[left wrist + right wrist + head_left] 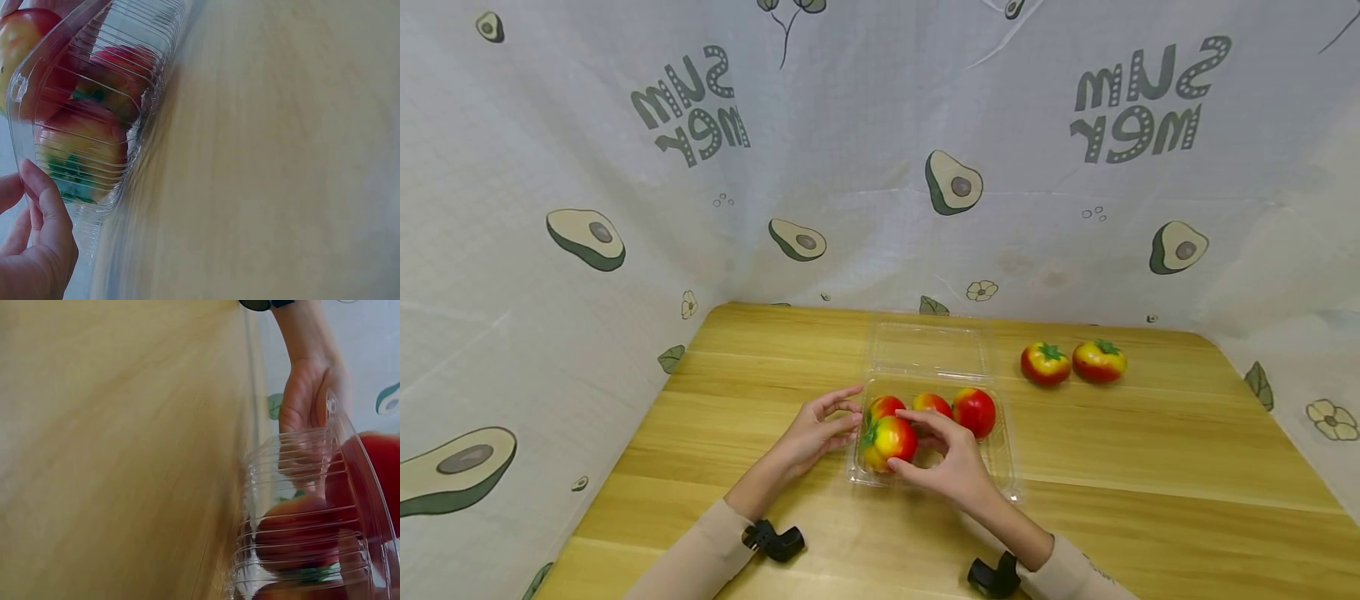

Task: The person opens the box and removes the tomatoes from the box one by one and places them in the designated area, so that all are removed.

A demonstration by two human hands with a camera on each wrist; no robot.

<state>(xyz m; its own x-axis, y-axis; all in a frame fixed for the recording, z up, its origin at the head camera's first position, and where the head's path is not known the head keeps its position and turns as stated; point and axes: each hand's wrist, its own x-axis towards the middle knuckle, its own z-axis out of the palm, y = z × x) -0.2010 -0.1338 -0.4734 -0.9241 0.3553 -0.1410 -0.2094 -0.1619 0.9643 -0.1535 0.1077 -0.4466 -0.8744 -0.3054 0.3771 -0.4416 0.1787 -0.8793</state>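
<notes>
The held fruit (892,442), red and yellow with a green leaf cap, is at the near left of the clear box (1000,479), part of it above the rim. The right hand (949,460) grips it from the right, thumb at the near side and fingers at the far side, spread to about the fruit's width. The leaf cap faces left.

The left hand (812,435) is at the box's left wall, half open, fingers gently bent and apart; the left wrist view shows a fingertip at the rim. It has hold of no fruit.

At least three more fruits lie inside, across the far part of the box: the left fruit (887,406) and the middle fruit (932,404), both yellow-red, and the red fruit (975,412) on the right. Whether another sits under the held one is hard to tell from the head view.

The lid (932,348) is folded back on the far side. Well to its right, two loose fruits (1046,364) sit side by side on the wooden surface (1150,450), green caps up. Beyond hangs a pale cloth (865,142) printed with avocados.
</notes>
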